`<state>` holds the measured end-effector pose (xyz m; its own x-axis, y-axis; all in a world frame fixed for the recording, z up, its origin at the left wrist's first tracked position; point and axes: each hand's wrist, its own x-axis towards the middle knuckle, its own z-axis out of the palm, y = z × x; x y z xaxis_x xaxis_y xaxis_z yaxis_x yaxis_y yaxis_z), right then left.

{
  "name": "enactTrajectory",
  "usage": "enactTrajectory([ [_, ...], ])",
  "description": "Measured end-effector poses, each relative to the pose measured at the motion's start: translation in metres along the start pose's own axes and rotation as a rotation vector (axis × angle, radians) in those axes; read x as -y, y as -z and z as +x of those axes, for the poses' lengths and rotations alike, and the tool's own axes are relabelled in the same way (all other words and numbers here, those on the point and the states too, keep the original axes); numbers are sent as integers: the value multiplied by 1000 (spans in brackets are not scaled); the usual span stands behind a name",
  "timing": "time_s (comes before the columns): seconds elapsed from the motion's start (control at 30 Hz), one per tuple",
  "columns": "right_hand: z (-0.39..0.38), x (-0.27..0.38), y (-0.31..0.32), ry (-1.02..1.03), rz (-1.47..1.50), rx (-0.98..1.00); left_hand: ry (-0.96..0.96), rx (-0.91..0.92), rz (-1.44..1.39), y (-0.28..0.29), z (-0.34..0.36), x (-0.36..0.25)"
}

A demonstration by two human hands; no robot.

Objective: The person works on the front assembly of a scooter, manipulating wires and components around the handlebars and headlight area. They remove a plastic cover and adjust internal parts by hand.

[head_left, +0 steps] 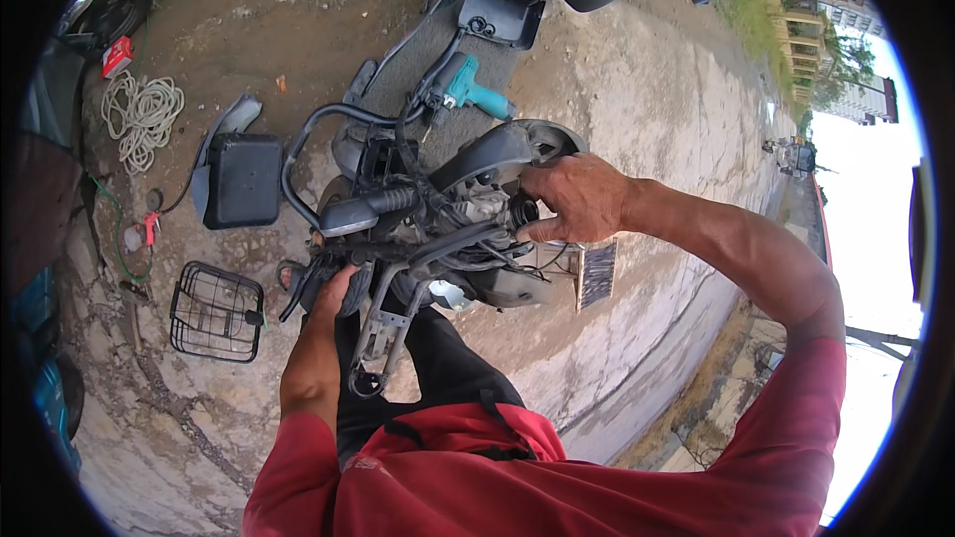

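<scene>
A partly stripped motor scooter [398, 259] stands in front of me, its frame tubes, cables and engine bare. At its right side my right hand [577, 197] curls its fingers and thumb around a black round part [522, 210], which looks like a rubber intake piece by the engine. My left hand [336, 288] rests low on the left of the frame, beside a dark part; its fingers are mostly hidden. A teal power drill [476, 89] lies on dark panels beyond the scooter.
Left on the ground lie a black wire basket [217, 311], a black plastic box [244, 181], a coil of rope [141, 119], a red box [117, 57] and a red-handled air gun [151, 229]. Black body panels [502, 15] lie at the far side. A slatted piece [596, 276] is at right.
</scene>
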<state>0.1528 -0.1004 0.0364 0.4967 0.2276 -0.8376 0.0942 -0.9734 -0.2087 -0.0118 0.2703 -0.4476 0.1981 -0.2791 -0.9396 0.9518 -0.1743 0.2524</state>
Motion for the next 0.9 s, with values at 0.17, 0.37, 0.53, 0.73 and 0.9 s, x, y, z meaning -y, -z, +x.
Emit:
enactTrajectory([
  [0.17, -2, 2, 12, 116, -37, -24, -57, 55, -43, 8, 21, 18],
  [0.37, 6, 12, 14, -286, 183, 194, -14, 17, 21, -2, -14, -10],
  [0.53, 4, 11, 11, -58, 12, 56, 25, 35, 84, -2, -14, -12],
  [0.73, -5, 12, 19, -18, 51, 10, -63, 47, 61, 12, 25, 20],
  [0.9, 2, 13, 8, -296, 173, 145, -104, 43, 86, 13, 28, 22],
])
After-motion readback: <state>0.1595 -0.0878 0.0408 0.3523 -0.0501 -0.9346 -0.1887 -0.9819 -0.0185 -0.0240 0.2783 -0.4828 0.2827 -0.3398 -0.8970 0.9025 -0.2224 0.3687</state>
